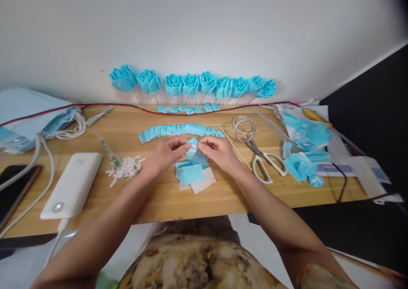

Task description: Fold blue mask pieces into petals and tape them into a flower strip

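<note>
Between my left hand [168, 153] and my right hand [218, 152], a small folded light-blue piece [193, 148] with white strips is pinched at both sides by thumbs and fingers. Whether it is paper or thin fabric I cannot tell. Just below the hands lie flat blue squares [191, 174] and pale whitish squares [204, 182], partly overlapping. Behind the hands runs a row of folded blue pieces [168, 130], set closely side by side. Farther back, several smaller folded blue pieces [181, 109] lie in a line.
Blue handmade flowers [190, 85] on sticks lean against the wall. Scissors [259, 155], a tape roll [245, 128] and a thin stick [234, 146] lie right; blue scraps [306, 136] beyond. Left are white strips [126, 168], a power bank [73, 185], a phone [15, 187] and cables.
</note>
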{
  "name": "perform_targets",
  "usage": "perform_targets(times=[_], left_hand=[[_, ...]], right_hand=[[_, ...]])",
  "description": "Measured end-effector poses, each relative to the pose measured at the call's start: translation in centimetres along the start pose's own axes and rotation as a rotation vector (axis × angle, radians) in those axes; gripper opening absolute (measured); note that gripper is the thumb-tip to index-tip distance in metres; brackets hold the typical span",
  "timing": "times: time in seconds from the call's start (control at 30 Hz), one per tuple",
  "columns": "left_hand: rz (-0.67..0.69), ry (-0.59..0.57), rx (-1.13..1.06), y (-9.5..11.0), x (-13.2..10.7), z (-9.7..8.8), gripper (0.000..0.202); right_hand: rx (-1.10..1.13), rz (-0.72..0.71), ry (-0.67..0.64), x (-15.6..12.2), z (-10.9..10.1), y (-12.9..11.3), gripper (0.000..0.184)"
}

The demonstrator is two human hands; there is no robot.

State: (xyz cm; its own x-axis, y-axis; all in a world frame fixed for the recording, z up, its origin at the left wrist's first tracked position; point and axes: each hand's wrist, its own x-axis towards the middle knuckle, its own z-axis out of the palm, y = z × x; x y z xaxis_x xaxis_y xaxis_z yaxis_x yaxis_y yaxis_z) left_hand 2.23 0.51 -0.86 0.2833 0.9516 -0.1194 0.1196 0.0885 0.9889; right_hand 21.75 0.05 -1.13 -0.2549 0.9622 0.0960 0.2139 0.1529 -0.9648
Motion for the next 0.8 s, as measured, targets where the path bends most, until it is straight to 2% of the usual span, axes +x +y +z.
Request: perform_targets(times=[0.13,0.4,0.8], left_hand=[[-0.011,0.025,-0.072,-0.1,-0.04,-0.15,0.035],[-0.014,0.019,-0.085,-0.16,-0.03,-0.24,0.032],[-0.008,0.016,-0.081,-0.16,0.04,-0.17,0.035]], right_hand=[[0.107,0.058,-0.046,-0.06,-0.02,0.12,0.034],[0.055,0.037,-0.048,-0.04,-0.01,0.25,0.02],[0.092,0.059,-0.058,-0.04,-0.04,0.5,0.021]])
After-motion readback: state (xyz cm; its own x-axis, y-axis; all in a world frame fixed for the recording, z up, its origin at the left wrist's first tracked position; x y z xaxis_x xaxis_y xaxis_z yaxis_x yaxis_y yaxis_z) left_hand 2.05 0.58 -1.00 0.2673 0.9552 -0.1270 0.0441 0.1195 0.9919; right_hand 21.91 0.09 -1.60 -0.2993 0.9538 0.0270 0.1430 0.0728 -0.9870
